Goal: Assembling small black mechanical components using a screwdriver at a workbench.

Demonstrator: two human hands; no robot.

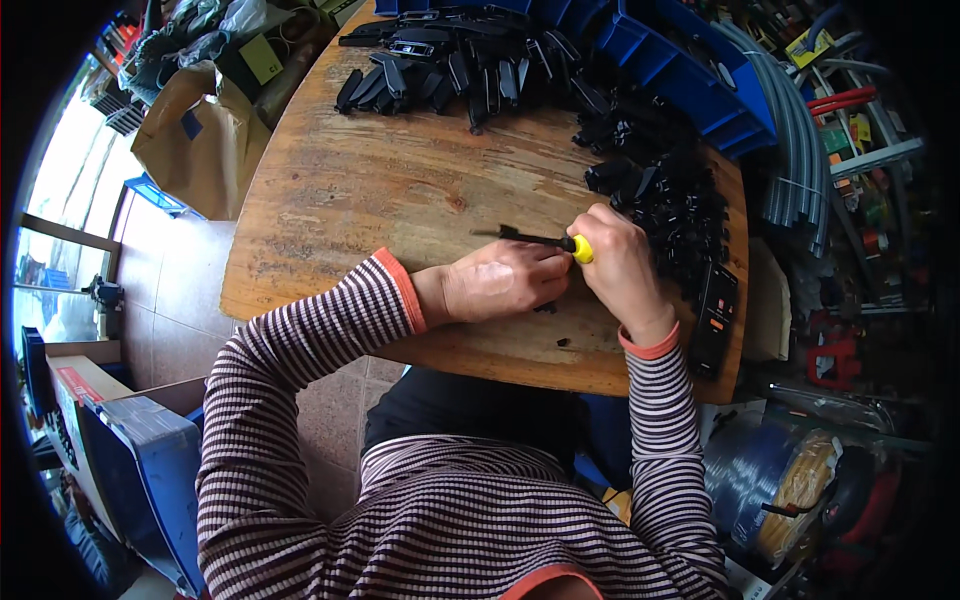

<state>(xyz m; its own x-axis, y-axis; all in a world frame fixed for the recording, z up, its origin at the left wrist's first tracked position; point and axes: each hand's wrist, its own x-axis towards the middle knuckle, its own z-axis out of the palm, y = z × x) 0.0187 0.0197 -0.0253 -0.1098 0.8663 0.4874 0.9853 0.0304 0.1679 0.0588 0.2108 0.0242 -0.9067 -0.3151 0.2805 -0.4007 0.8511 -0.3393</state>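
Where the round wooden table (380, 190) fills the view, a heap of black plastic parts (660, 190) lies along its far and right side, blue bins (690, 60) behind it; the left hand (500, 282) rests fingers curled over a small black piece, hardly visible; the right hand (620, 265) is clamped on a yellow-handled screwdriver (545, 240), tip pointing left.

Soft daylight from the bright, overexposed window (60, 180) at left; wooden table (400, 190) evenly lit, faint shadows; fisheye bending and dark vignette toward the rim
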